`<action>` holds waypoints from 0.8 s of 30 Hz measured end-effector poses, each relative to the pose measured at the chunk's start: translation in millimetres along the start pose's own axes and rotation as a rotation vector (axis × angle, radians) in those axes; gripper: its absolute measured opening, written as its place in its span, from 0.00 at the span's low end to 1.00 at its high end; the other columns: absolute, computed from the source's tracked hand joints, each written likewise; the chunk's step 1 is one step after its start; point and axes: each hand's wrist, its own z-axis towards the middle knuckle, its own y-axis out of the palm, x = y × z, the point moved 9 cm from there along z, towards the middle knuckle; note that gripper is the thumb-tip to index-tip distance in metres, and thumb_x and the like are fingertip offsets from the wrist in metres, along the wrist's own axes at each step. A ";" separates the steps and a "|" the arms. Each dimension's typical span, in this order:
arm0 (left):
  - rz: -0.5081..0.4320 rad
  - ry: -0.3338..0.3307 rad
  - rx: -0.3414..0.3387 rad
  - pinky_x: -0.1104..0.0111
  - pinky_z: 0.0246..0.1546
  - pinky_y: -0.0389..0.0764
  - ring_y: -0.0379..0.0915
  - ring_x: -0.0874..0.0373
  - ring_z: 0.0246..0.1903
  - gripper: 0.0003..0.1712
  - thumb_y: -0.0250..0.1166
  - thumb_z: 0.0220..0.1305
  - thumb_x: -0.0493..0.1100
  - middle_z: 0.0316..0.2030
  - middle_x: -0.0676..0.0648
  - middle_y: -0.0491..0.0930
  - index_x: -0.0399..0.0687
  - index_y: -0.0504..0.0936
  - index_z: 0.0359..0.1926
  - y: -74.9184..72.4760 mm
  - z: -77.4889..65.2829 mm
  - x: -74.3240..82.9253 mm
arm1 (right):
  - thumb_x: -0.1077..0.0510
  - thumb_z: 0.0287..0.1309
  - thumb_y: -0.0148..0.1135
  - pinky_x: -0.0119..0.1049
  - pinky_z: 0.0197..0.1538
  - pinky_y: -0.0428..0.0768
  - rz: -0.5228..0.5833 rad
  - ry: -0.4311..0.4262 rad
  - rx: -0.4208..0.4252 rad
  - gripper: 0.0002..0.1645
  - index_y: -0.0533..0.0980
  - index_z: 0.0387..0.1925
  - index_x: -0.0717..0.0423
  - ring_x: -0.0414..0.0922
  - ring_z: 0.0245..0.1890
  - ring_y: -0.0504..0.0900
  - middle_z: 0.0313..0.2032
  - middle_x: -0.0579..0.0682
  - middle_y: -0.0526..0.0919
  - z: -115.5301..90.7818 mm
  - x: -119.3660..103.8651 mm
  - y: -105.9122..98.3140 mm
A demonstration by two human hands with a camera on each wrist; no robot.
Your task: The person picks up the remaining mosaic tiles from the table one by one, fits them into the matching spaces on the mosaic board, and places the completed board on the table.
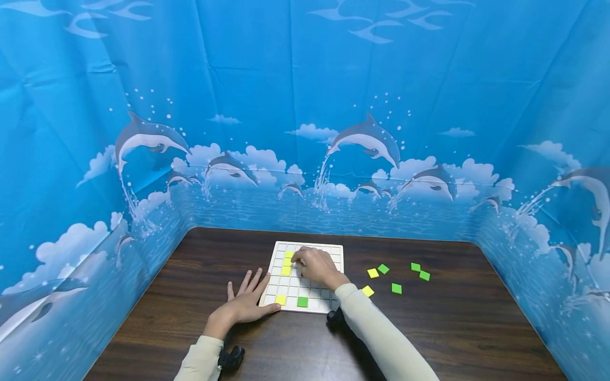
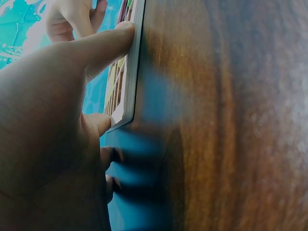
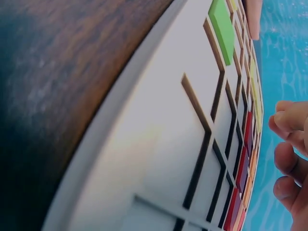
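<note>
A white gridded board (image 1: 314,306) lies on the table, with several yellow tiles (image 1: 285,271) in its left columns and a green tile (image 1: 302,302) near its front edge. My left hand (image 1: 245,306) rests with spread fingers at the board's left side, its thumb touching the front left corner. Over the board's upper middle is my right hand (image 1: 314,264), its fingertips beside the yellow column. In the right wrist view its fingers (image 3: 288,120) are bent, thumb and index close together; whether a tile is between them is hidden. Red tiles (image 3: 233,207) and orange ones show below that hand.
Right of the board, loose green tiles (image 1: 396,288) and yellow tiles (image 1: 367,291) lie scattered on the dark wooden table (image 1: 452,328). A blue dolphin-print curtain (image 1: 295,106) stands around the table's back and sides.
</note>
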 end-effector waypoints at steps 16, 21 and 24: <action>-0.035 0.008 -0.005 0.22 0.72 0.23 0.28 0.37 0.86 0.66 0.56 0.61 0.87 0.88 0.44 0.39 0.59 0.47 0.88 -8.3 -7.5 10.0 | 0.57 0.69 0.68 0.31 0.33 0.76 0.024 0.036 0.063 0.06 0.87 0.41 0.42 0.35 0.32 0.78 0.41 0.39 0.89 -16.1 19.1 -26.8; -0.086 0.024 -0.011 0.20 0.69 0.20 0.29 0.34 0.86 0.64 0.60 0.62 0.83 0.87 0.41 0.41 0.57 0.51 0.87 -18.6 -17.4 21.9 | 0.56 0.70 0.68 0.30 0.31 0.73 0.031 0.034 0.072 0.06 0.88 0.43 0.44 0.35 0.29 0.76 0.42 0.40 0.89 -24.5 22.1 -36.2; -0.075 0.036 -0.001 0.19 0.68 0.20 0.28 0.34 0.86 0.63 0.60 0.62 0.82 0.87 0.41 0.41 0.59 0.50 0.87 -16.8 -17.0 20.3 | 0.57 0.70 0.68 0.30 0.28 0.70 0.048 0.041 0.082 0.06 0.89 0.43 0.45 0.35 0.28 0.75 0.41 0.41 0.89 -30.4 25.5 -42.8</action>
